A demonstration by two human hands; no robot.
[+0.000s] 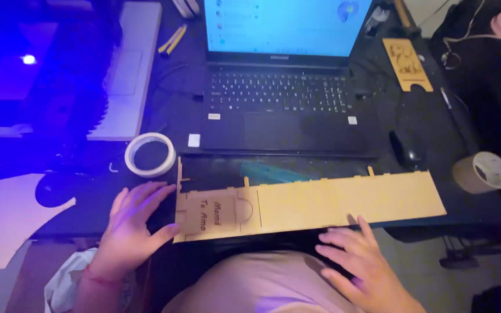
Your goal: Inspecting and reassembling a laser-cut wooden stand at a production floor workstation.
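A long thin wooden panel (pixel 320 203) lies on the worktop (pixel 436 139), its end pressed by the open left hand (pixel 134 223); the open right hand (pixel 360 261) rests just below its edge. It is judged light, stiff and brittle at its tabs, best held by the long edges.

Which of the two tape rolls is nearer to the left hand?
The white roll, lying flat just above the left hand. The tan roll sits far off at the desk's right edge.
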